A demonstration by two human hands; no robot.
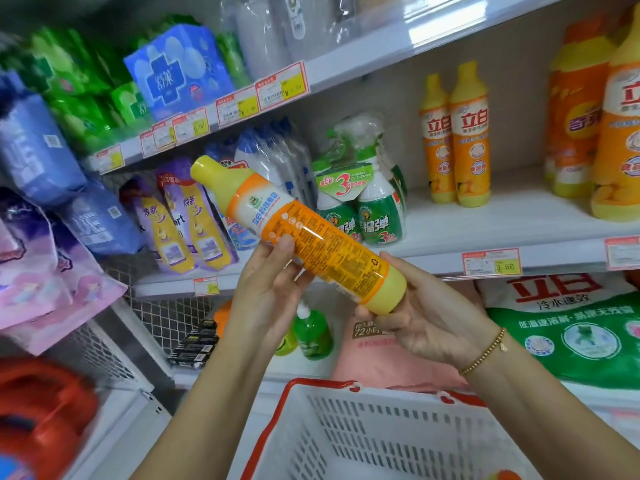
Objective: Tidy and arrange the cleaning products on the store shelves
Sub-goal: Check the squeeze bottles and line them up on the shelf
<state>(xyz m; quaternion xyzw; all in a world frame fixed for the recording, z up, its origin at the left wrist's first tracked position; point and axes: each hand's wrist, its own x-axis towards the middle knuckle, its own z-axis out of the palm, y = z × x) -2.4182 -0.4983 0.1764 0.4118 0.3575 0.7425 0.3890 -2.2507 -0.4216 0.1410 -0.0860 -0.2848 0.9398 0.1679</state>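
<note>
Above the white basket (pixel 346 427), a yellow-orange detergent bottle (pixel 311 233) is held tilted: fingers of the left hand (pixel 266 289) wrap its middle, and those of the right hand (pixel 426 320) curl under its base. Beyond the basket, two matching bottles (pixel 457 140) stand upright on the middle shelf (pixel 485 223) beside bare space, so this one, not yet shelved, probably belongs there.

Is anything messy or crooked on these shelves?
Yes. The purple and yellow refill pouches on the white middle shelf lean sideways instead of standing straight. One yellow and orange plastic bottle is off the shelf, held slanted by the left hand and right hand, while two matching upright bottles stand there.
</note>
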